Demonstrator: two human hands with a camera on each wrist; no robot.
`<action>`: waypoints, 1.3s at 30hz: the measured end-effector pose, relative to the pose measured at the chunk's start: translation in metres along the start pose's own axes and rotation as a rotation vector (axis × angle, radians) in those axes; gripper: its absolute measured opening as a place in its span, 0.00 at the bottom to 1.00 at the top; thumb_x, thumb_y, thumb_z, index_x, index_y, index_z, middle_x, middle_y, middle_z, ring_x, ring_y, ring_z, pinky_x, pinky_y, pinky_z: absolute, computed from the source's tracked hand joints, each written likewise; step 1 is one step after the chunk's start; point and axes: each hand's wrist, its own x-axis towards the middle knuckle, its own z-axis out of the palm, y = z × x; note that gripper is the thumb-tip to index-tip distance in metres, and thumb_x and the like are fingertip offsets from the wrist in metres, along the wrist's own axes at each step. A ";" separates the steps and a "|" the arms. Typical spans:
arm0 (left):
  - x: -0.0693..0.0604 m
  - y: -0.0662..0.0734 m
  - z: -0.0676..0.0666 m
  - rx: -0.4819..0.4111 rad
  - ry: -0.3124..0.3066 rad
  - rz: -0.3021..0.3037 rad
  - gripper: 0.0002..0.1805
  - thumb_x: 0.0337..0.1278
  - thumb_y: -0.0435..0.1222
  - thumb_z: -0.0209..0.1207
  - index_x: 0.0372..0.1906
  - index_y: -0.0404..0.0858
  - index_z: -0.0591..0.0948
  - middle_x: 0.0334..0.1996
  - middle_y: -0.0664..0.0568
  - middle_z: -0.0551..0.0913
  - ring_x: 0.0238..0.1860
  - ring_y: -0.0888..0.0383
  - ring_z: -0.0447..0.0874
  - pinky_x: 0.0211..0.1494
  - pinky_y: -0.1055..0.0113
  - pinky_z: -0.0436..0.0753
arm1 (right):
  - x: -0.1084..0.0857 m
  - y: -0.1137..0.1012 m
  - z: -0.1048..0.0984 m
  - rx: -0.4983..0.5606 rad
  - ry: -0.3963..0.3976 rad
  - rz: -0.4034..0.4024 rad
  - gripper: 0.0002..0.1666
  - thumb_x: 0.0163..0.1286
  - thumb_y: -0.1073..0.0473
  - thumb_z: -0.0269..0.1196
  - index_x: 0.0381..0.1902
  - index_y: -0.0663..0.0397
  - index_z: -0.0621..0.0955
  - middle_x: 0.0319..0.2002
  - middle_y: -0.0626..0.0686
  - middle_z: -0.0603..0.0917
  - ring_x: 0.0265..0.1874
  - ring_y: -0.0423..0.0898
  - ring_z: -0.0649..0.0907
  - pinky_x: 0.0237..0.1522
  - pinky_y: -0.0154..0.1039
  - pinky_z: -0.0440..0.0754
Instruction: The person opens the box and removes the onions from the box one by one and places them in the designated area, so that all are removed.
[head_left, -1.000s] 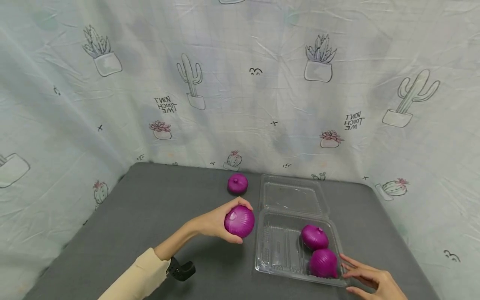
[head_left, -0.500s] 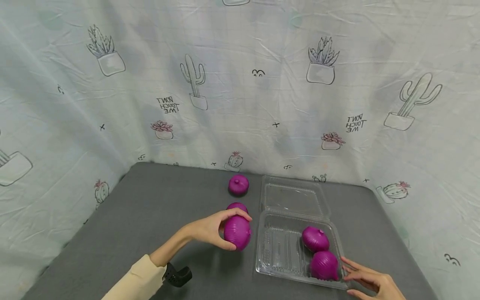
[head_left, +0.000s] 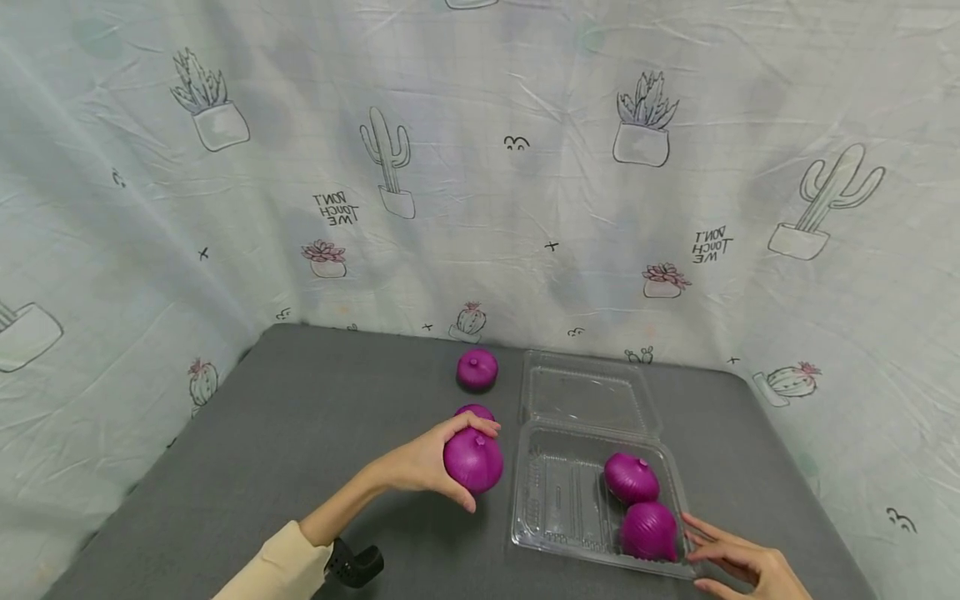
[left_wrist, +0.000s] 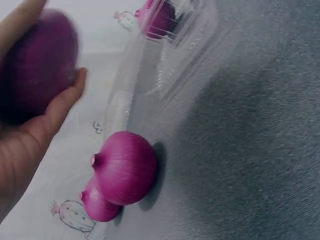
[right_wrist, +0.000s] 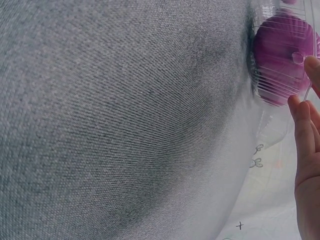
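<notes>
Clamped on an onion (head_left: 474,462) (smooth, likely slippery), the left grip (head_left: 424,458) needs even pressure while the right grip (head_left: 748,565), loosely outstretched, should steady the box (head_left: 564,496).

head view evenly lit, fairly crisp, soft light seemingly from above, diffuse shadow on the table (head_left: 337,392) below the raised onion (head_left: 474,463), small glints on the clear container (head_left: 555,492), left wrist view dimmer, that onion motion-blurred, right wrist view bluish, grainy
</notes>
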 end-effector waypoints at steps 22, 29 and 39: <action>-0.023 -0.004 -0.008 0.020 -0.103 0.093 0.32 0.41 0.30 0.72 0.56 0.43 0.74 0.56 0.48 0.73 0.55 0.52 0.73 0.46 0.57 0.83 | 0.000 -0.001 0.000 -0.022 0.010 0.018 0.24 0.47 0.82 0.68 0.44 0.64 0.83 0.62 0.44 0.74 0.53 0.36 0.80 0.40 0.33 0.83; -0.028 -0.009 -0.016 0.014 -0.101 0.079 0.32 0.41 0.26 0.70 0.56 0.41 0.74 0.56 0.46 0.73 0.55 0.51 0.73 0.48 0.56 0.82 | 0.000 0.000 -0.001 -0.009 0.011 0.012 0.25 0.47 0.83 0.68 0.44 0.64 0.82 0.63 0.44 0.75 0.53 0.37 0.80 0.41 0.33 0.82; -0.033 -0.027 -0.040 -0.032 -0.024 0.030 0.32 0.43 0.26 0.70 0.58 0.37 0.73 0.57 0.39 0.71 0.53 0.49 0.74 0.47 0.55 0.83 | -0.001 -0.001 0.000 -0.009 0.009 0.023 0.23 0.48 0.82 0.68 0.43 0.64 0.83 0.63 0.43 0.74 0.53 0.36 0.80 0.41 0.31 0.82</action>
